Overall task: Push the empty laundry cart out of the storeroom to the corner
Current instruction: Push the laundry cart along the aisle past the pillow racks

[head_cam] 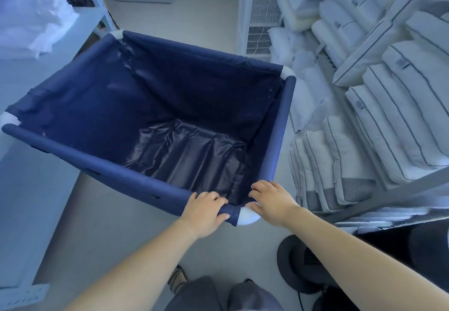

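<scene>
- The laundry cart (pixel 102 165) stands on the pale floor (pixel 109 225) right in front of me, skewed so that one corner points at me. Its navy fabric bin holds nothing but a crinkled, shiny liner at the bottom.
- To my right, close beside the cart, a rack is packed with stacked white pillows (pixel 401 116) with grey piping.
- To my left, a pale shelf (pixel 48 72) runs alongside the cart, with a heap of white linen (pixel 31 14) on its upper level.
- Beyond the cart's far right corner stands a tall white unit (pixel 262 19) with grilled panels.
- A dark round base (pixel 296 264) sits on the floor by my right forearm.
- My right hand (pixel 272 201) grips the near end of the right-side rail, fingers over the top, thumb against the corner.
- My left hand (pixel 206 210) wraps the near rail just beside that corner, fingers curled over it and thumb underneath.
- The white corner joint (pixel 247 216) shows between my two hands.
</scene>
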Demonstrator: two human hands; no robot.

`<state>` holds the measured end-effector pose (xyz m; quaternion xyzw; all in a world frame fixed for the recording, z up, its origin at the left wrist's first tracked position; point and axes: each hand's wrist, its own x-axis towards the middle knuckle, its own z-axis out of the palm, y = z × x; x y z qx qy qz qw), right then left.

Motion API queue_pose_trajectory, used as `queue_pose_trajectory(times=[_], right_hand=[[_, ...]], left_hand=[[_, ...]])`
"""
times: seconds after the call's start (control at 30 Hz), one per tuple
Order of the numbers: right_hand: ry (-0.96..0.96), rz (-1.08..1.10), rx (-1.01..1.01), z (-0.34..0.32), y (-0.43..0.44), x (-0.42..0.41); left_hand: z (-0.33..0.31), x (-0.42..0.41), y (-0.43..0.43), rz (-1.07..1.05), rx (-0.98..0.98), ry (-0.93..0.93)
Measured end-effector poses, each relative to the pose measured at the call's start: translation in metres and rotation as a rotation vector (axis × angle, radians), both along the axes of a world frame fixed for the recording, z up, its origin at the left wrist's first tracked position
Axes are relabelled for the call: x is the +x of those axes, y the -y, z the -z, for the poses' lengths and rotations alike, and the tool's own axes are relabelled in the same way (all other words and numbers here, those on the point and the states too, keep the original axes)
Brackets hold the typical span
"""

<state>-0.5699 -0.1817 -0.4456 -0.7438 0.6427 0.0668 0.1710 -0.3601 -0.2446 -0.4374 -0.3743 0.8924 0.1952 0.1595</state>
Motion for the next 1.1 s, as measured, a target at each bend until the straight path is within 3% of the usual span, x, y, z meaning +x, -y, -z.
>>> queue_pose_trajectory(times=[0.2,0.8,1.1], right_hand=[[0.097,-0.001,-0.015,0.002,0.001,0.008],[0.092,-0.127,-0.024,0.003,-0.04,0.024],[0.124,-0.176,0.006,0.0,-0.061,0.035]], left_hand=[[0.005,0.002,-0.01,-0.09,-0.027,-0.012],[0.013,0.024,-0.062,-0.271,-0.104,-0.156],[0.011,0.048,-0.086,-0.26,-0.092,-0.16]])
